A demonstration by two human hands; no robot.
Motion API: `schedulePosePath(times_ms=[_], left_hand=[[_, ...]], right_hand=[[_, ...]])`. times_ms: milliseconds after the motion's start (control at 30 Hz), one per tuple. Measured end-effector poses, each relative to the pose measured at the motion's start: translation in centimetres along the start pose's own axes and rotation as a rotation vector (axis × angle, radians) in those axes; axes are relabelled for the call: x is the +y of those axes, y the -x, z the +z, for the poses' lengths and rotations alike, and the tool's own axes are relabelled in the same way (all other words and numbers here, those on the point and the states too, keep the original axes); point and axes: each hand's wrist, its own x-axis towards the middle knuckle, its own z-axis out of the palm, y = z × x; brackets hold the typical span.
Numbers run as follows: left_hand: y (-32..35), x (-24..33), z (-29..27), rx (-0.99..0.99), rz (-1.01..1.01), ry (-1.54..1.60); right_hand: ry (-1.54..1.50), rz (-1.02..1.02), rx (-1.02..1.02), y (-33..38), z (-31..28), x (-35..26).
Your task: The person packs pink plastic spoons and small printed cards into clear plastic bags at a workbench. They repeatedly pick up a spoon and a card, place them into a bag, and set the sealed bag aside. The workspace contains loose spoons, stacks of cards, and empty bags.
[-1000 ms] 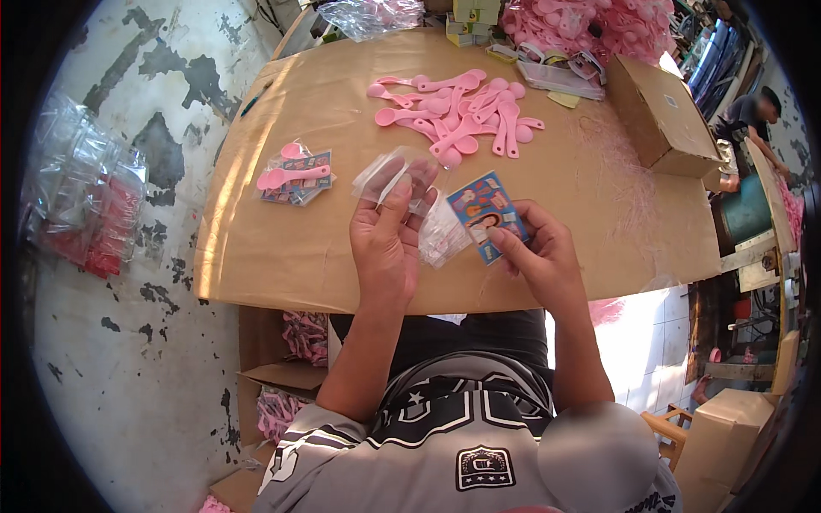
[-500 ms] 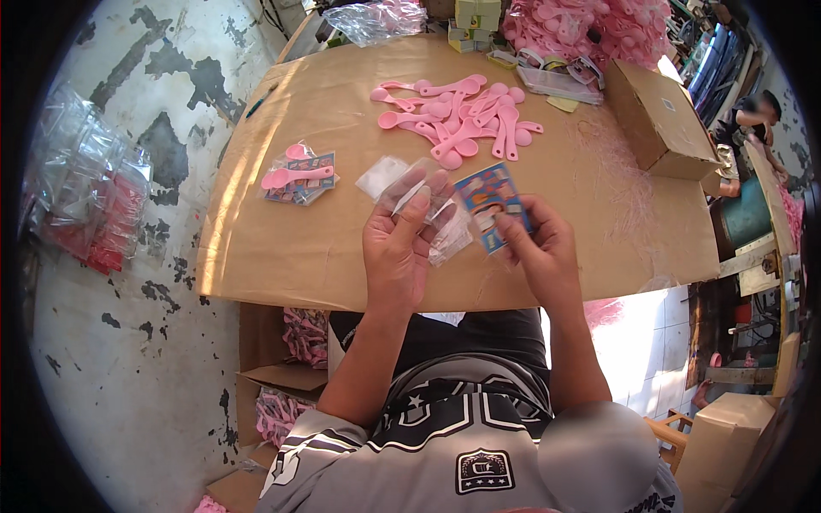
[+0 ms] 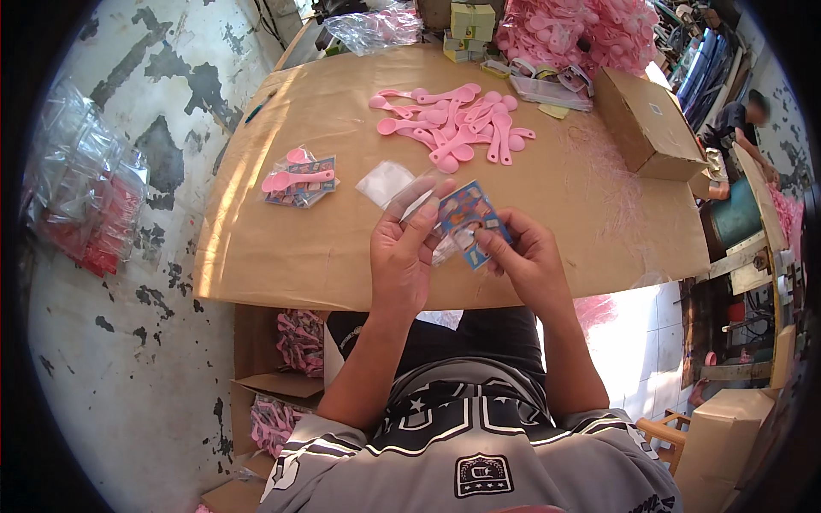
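Between the thumb and fingers of my left hand [image 3: 402,256] is a thin clear plastic bag [image 3: 417,195]. My right hand [image 3: 532,261] pinches a blue printed card [image 3: 466,208] by its lower right side. The card's left edge meets the bag at my left fingertips; whether it is inside the bag I cannot tell. More flat clear bags [image 3: 380,182] lie on the table just behind my left hand. Farther back spreads a loose pile of pink plastic spoons [image 3: 462,135]. To the left rest bagged cards with pink spoons [image 3: 299,179] on top.
Brown paper covers the table [image 3: 265,248]. A cardboard box [image 3: 646,124] stands at its right edge, beside a clear tray [image 3: 552,92]. Large bags of pink spoons [image 3: 581,34] are heaped at the back. A pen [image 3: 259,109] lies far left. Another person [image 3: 737,120] is at the right.
My right hand has brought the card leftward and slightly down, up against the bag in my left hand. The person at the right has bent forward.
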Motion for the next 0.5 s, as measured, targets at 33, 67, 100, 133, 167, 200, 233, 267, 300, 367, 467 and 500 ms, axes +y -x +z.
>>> schedulePosePath(times_ms=[33,67,100,133,167,200,233,267,300,367,467,500], left_hand=[[0.0,0.0,-0.1,-0.016,-0.007,-0.001],[0.1,-0.1,-0.2,-0.032,-0.013,-0.002],[0.2,-0.2,-0.2,-0.035,-0.023,-0.014],[0.2,-0.3,-0.2,-0.039,-0.033,-0.026],[0.3,-0.4,-0.3,-0.042,-0.042,-0.038],[0.1,-0.5,-0.2,-0.027,-0.031,-0.049],[0.1,-0.6,-0.2,-0.012,-0.02,-0.059],[-0.2,-0.7,-0.2,0.003,-0.009,-0.07],[-0.3,-0.9,-0.3,0.003,-0.001,-0.079],[-0.9,-1.3,-0.6,0.004,0.014,-0.098],[-0.6,-2.1,-0.2,-0.02,-0.039,-0.113],[-0.6,-2.2,0.0,-0.017,-0.042,-0.131]], right_hand=[[0.033,0.023,-0.047,0.0,-0.3,-0.1],[0.065,0.046,-0.095,0.0,-0.5,-0.2],[0.046,0.055,-0.096,-0.1,-0.5,-0.4],[0.028,0.064,-0.098,-0.3,-0.6,-0.7],[0.009,0.073,-0.1,-0.4,-0.6,-0.8],[-0.025,0.035,-0.054,-0.7,-0.6,-0.6],[-0.06,-0.003,-0.009,-1.0,-0.6,0.0],[-0.095,-0.041,0.035,-1.3,-0.7,0.2],[-0.113,-0.029,0.034,-1.4,-0.9,0.5],[-0.15,-0.005,0.032,-1.8,-1.6,1.0],[-0.201,-0.097,0.118,-2.2,0.2,1.9],[-0.222,-0.112,0.139,-2.4,0.7,2.0]])
